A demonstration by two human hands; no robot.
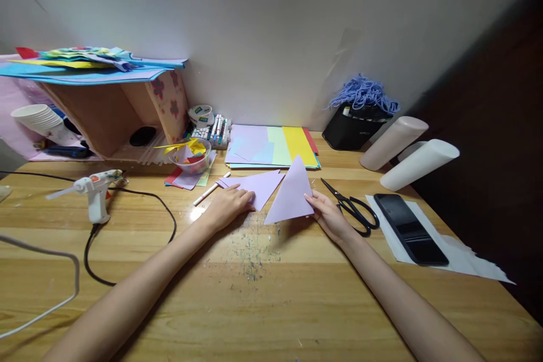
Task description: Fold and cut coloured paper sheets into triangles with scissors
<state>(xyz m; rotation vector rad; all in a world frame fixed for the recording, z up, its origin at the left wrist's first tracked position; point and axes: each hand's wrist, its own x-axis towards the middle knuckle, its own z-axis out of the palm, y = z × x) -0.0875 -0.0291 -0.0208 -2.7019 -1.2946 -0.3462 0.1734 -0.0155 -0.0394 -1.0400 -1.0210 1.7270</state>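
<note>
Between the thumb and fingers of my right hand is a lilac paper triangle, tilted up off the table with its point facing away. My left hand rests on other lilac paper triangles that lie on the wood, its fingers spread over their near side and partly bent. The two sets of paper are close together, and the held one overlaps the right tip of the others in view. Beside the left hand lies a white marker. Black-handled scissors lie open just right of my right hand.
Coloured paper sheets lie by the wall, near a tub of scraps and markers. A glue gun with its cord stands left, before a cardboard box. Right are a phone, white rolls and a black holder.
</note>
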